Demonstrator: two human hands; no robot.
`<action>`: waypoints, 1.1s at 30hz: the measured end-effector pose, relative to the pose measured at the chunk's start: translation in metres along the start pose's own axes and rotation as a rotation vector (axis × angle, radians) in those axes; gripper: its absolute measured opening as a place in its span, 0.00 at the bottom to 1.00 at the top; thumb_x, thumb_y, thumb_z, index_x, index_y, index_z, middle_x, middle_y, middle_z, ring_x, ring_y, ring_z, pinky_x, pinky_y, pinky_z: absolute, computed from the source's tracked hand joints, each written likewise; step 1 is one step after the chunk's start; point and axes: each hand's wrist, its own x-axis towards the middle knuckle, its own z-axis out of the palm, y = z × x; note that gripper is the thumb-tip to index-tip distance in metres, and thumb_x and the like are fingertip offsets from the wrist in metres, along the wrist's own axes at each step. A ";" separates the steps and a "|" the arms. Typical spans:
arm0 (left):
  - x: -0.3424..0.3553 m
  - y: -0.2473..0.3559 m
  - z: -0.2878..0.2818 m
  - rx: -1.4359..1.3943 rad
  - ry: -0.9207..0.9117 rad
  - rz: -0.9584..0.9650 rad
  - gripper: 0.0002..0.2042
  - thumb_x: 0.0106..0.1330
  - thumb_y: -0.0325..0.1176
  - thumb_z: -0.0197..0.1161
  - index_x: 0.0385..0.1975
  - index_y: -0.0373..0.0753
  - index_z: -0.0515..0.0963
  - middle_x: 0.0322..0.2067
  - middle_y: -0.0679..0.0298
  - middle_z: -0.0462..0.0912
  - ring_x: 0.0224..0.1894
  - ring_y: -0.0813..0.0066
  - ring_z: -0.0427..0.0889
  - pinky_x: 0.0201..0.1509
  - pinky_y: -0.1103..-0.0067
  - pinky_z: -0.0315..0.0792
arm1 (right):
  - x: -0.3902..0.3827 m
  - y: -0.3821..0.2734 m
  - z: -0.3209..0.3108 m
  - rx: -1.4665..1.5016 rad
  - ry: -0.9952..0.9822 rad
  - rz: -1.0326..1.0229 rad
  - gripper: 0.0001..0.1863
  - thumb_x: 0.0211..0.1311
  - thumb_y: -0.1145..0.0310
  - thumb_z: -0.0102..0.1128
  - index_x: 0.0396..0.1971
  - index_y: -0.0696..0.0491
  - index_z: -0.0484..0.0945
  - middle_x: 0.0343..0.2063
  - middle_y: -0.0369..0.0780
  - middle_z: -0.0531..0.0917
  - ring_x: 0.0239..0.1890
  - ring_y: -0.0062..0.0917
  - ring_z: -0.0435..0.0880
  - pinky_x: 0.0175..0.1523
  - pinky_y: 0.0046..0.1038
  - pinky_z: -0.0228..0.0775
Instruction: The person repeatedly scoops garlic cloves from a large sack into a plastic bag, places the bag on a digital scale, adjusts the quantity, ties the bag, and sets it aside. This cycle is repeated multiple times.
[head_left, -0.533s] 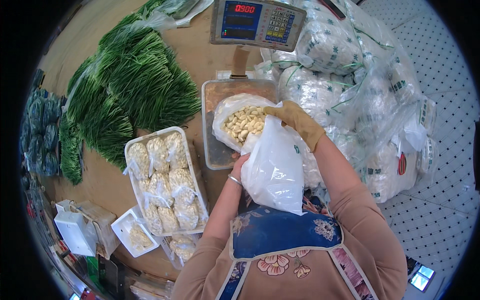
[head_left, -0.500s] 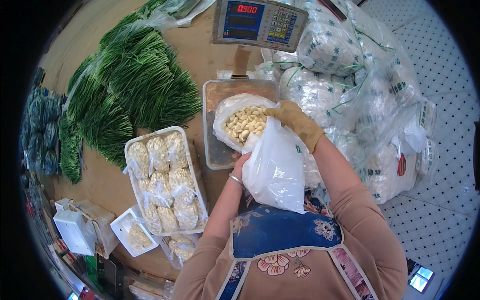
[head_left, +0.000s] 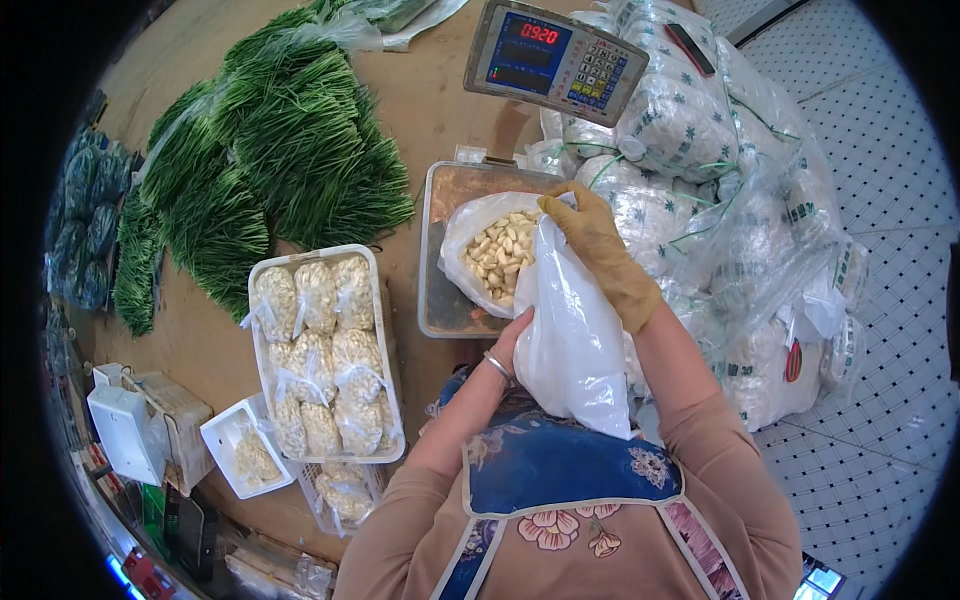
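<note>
A white plastic bag (head_left: 462, 222) of peeled garlic cloves (head_left: 500, 252) lies with its mouth open on the scale's metal tray (head_left: 428, 275). Against it, a second white plastic bag (head_left: 575, 350) hangs tilted towards my apron, its upper end over the cloves. My right hand (head_left: 602, 250), in a tan rubber glove, pinches that second bag's upper edge. Below the cloves, my bare left hand (head_left: 512, 342), with a bracelet at the wrist, grips the bag's side; its fingertips are partly hidden behind the plastic. What the second bag contains cannot be seen.
The scale's display (head_left: 555, 62) stands beyond the tray. Left are a white crate (head_left: 258, 330) of bagged cloves, a white foam box (head_left: 222, 440) and heaped green stalks (head_left: 300, 150). Large plastic-wrapped bags (head_left: 670, 110) are stacked on the right, with a phone-like dark object (head_left: 690, 50) on top.
The view has shifted slightly. The second bag's upper end has been drawn up narrower under my right hand, and the red reading on the display has risen a little.
</note>
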 end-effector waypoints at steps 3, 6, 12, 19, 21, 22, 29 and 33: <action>0.000 -0.004 0.009 0.068 0.049 0.111 0.23 0.61 0.46 0.44 0.51 0.37 0.61 0.46 0.57 0.69 0.47 0.65 0.71 0.51 0.72 0.65 | 0.000 -0.005 -0.008 0.006 0.024 -0.077 0.11 0.48 0.63 0.55 0.27 0.56 0.73 0.21 0.38 0.75 0.23 0.17 0.71 0.28 0.21 0.63; 0.001 -0.006 0.009 0.020 -0.015 0.066 0.24 0.61 0.46 0.44 0.51 0.37 0.61 0.46 0.56 0.69 0.46 0.65 0.71 0.51 0.72 0.65 | -0.005 -0.016 -0.008 -0.119 0.014 -0.083 0.12 0.47 0.63 0.55 0.27 0.56 0.74 0.20 0.37 0.75 0.23 0.18 0.70 0.27 0.21 0.63; 0.003 -0.018 0.015 0.049 -0.040 0.099 0.24 0.60 0.47 0.44 0.52 0.38 0.61 0.46 0.57 0.70 0.47 0.65 0.70 0.52 0.72 0.64 | -0.009 -0.022 -0.014 -0.110 -0.010 -0.097 0.12 0.47 0.62 0.55 0.26 0.55 0.74 0.19 0.36 0.74 0.22 0.17 0.69 0.27 0.20 0.62; 0.002 -0.027 0.017 0.068 0.026 0.178 0.24 0.60 0.47 0.46 0.51 0.38 0.61 0.46 0.57 0.70 0.46 0.66 0.71 0.51 0.71 0.65 | -0.012 -0.013 -0.026 -0.002 -0.049 -0.148 0.14 0.47 0.61 0.53 0.28 0.57 0.73 0.21 0.45 0.76 0.25 0.29 0.74 0.32 0.28 0.65; 0.003 -0.027 0.012 0.057 0.028 0.178 0.24 0.59 0.46 0.47 0.51 0.38 0.62 0.45 0.58 0.70 0.46 0.66 0.71 0.50 0.72 0.65 | -0.017 -0.014 -0.031 0.010 -0.022 -0.210 0.14 0.47 0.60 0.54 0.27 0.56 0.73 0.19 0.43 0.75 0.24 0.26 0.73 0.31 0.26 0.64; 0.002 -0.027 0.012 0.084 0.050 0.189 0.24 0.59 0.46 0.48 0.51 0.38 0.62 0.45 0.58 0.71 0.46 0.67 0.71 0.50 0.72 0.66 | -0.021 -0.013 -0.032 0.019 -0.013 -0.239 0.14 0.47 0.60 0.54 0.27 0.56 0.73 0.19 0.42 0.75 0.23 0.25 0.73 0.30 0.26 0.64; 0.002 -0.032 0.019 0.145 0.123 0.229 0.24 0.57 0.45 0.52 0.50 0.38 0.63 0.43 0.58 0.72 0.44 0.68 0.73 0.48 0.72 0.68 | -0.038 -0.009 -0.049 0.178 -0.053 -0.242 0.13 0.49 0.61 0.55 0.27 0.56 0.74 0.20 0.38 0.76 0.25 0.17 0.72 0.29 0.20 0.64; 0.002 -0.030 0.012 0.217 0.123 0.207 0.23 0.56 0.43 0.54 0.49 0.37 0.63 0.43 0.60 0.72 0.45 0.68 0.72 0.49 0.73 0.67 | -0.061 -0.012 -0.065 0.226 -0.058 -0.260 0.10 0.50 0.65 0.54 0.28 0.57 0.74 0.25 0.38 0.77 0.27 0.16 0.72 0.31 0.19 0.65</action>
